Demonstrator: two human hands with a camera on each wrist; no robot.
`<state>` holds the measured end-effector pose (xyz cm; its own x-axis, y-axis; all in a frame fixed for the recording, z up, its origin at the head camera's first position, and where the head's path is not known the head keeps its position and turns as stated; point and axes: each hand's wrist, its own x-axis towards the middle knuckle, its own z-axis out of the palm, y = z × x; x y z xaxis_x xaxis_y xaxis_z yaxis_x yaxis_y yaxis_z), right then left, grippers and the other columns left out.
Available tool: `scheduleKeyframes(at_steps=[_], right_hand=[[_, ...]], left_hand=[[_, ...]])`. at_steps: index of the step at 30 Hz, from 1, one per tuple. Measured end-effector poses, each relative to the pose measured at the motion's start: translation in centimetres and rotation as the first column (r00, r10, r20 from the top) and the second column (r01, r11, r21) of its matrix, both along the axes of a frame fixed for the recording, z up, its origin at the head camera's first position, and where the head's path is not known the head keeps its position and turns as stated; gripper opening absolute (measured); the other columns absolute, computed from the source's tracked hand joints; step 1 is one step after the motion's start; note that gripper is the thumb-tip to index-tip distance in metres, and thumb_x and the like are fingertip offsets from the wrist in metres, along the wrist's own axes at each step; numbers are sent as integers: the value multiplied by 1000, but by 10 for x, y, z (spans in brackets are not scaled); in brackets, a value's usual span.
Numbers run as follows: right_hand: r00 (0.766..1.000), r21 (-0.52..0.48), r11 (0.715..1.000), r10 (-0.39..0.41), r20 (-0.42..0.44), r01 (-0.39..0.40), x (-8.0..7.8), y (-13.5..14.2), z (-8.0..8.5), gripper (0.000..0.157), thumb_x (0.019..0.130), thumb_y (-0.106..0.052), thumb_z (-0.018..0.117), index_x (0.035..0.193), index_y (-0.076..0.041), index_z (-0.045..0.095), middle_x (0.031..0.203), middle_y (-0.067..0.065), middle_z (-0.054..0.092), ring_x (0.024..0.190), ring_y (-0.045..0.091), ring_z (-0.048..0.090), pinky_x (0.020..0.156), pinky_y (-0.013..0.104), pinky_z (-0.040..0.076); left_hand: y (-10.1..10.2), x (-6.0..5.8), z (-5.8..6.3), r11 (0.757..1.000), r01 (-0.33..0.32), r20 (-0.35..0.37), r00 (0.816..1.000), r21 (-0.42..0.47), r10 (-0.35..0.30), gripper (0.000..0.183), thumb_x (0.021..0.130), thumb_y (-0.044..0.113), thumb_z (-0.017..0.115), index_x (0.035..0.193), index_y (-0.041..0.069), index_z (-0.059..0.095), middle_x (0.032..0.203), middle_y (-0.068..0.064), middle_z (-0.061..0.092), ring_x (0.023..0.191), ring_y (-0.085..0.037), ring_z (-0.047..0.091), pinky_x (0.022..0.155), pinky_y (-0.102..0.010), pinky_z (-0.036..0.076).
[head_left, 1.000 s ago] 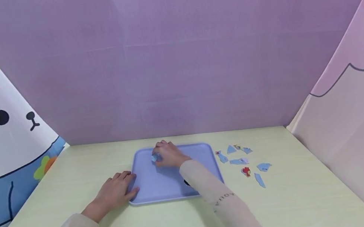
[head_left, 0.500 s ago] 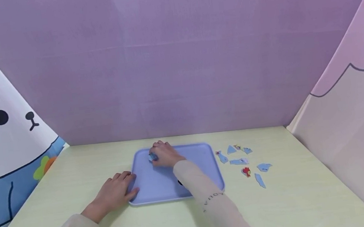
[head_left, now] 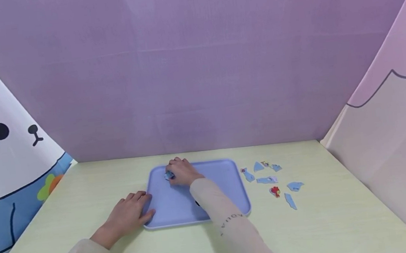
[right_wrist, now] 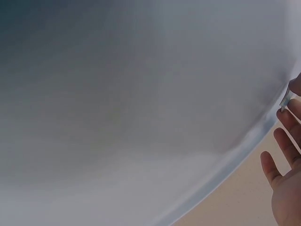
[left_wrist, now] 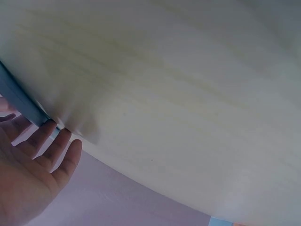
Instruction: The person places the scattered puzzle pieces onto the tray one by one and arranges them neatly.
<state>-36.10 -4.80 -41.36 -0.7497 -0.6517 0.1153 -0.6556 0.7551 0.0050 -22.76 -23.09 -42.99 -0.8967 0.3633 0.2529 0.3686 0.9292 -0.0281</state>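
Note:
Over the upper left part of a lavender tray (head_left: 171, 209), my right hand (head_left: 182, 172) pinches a small blue puzzle piece (head_left: 169, 175). In the right wrist view, the thin piece (right_wrist: 286, 97) sits between thumb and fingertips, near the tray's rim (right_wrist: 221, 175), and the other fingers spread apart. Whether the piece touches the tray is hard to tell. My left hand (head_left: 125, 213) rests at the tray's left edge with its fingers loosely extended. The left wrist view has those fingers (left_wrist: 68, 160) at the tray's side (left_wrist: 21, 99).
Several loose puzzle pieces lie on the pale table (head_left: 334, 220) to the right of the tray, among them one with a red figure (head_left: 275, 192), a blue triangle (head_left: 258, 166) and a narrow blue strip (head_left: 290, 201). A purple backdrop (head_left: 196, 68) rises behind the table.
My right hand has shifted a little left across the tray, carrying the puzzle piece toward the upper left corner. The left hand stays where it was.

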Motion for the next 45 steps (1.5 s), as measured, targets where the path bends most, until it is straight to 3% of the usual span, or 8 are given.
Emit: scheduleKeyframes(at_steps=[30, 45], right_hand=[[1000, 42, 999, -26, 2, 26, 0, -4, -2, 36, 88, -32, 60, 123, -25, 56, 121, -10, 58, 114, 11, 48, 97, 35, 41], [999, 39, 999, 19, 28, -20, 0, 7, 8, 39, 87, -33, 60, 124, -21, 55, 123, -7, 56, 117, 13, 47, 100, 37, 39]], left_hand=[[-1, -3, -5, 1000, 18, -32, 999, 6, -18, 49, 81, 42, 63, 114, 6, 61, 114, -14, 59, 100, -32, 57, 72, -49, 50], [-2, -4, -3, 1000, 19, -34, 999, 4, -19, 49, 81, 43, 62, 113, 5, 61, 114, -15, 59, 98, -33, 58, 70, -48, 50]])
